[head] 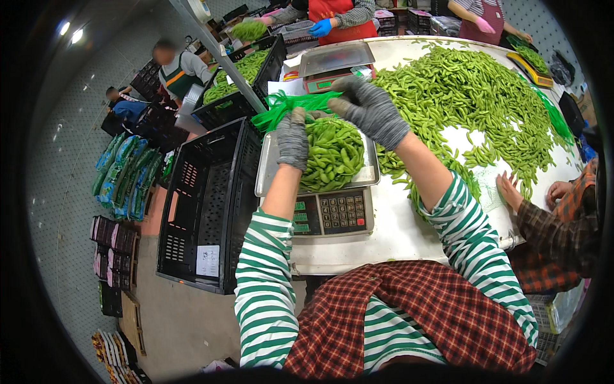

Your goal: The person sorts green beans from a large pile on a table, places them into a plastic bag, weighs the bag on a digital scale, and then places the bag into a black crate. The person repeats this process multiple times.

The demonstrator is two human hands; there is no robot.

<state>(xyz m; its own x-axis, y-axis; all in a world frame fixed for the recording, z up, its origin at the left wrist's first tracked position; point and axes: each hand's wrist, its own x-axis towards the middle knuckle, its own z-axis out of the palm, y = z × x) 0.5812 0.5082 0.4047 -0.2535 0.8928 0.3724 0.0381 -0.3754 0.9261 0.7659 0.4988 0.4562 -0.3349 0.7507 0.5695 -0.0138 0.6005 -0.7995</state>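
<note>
A green mesh bag of edamame pods (333,156) sits on the metal pan (269,163) of a digital scale (331,211). My left hand (292,139), in a grey knit glove, grips the bag at its upper left side. Loose green netting (300,103) spreads beyond the bag, above my left fingertips. My right hand (371,113), gloved alike, is raised over the bag's upper right. Its thumb and fingers look parted beside the end of the netting; whether they pinch any strands is unclear.
A black plastic crate (211,206) stands left of the scale. Loose edamame (460,91) covers much of the white table (398,230). A second scale (336,62) lies beyond, near a metal post (220,53). A co-worker's hand (509,191) rests at the right; other people work across the table.
</note>
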